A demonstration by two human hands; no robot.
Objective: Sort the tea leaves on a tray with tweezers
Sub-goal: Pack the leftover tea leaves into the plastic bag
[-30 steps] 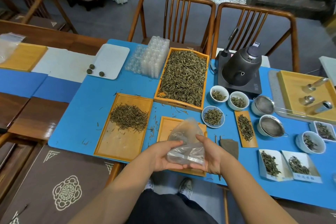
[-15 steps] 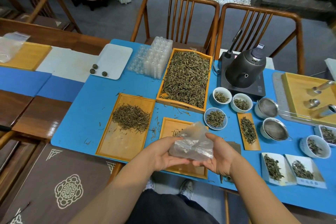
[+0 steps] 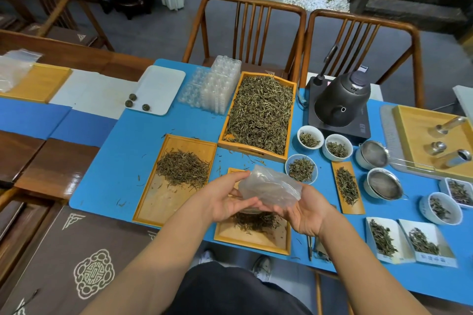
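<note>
Both hands hold a crumpled clear plastic bag [image 3: 271, 188] above a small wooden tray [image 3: 252, 239]. My left hand [image 3: 224, 198] grips its left end and my right hand [image 3: 304, 212] cups it from below on the right. A dark heap of tea leaves [image 3: 256, 221] lies on that small tray under the bag. To the left, a longer wooden tray [image 3: 158, 208] carries a pile of tea leaves [image 3: 183, 167]. Behind, a deep wooden tray [image 3: 258, 114] is full of leaves. Tweezers [image 3: 309, 248] lie on the blue mat right of the small tray.
White bowls [image 3: 309, 137] with leaves, two strainers [image 3: 382, 184], a dark kettle [image 3: 341, 102] on its base, a narrow leaf-filled wooden dish [image 3: 348, 190] and paper boxes [image 3: 384, 239] crowd the right. Clear plastic moulds [image 3: 215, 87] and a white tray [image 3: 157, 89] stand at the back left. Two chairs face me.
The bag has been tipped from upright to lying sideways between my hands. A heap of tea leaves now lies on the small tray below it.
</note>
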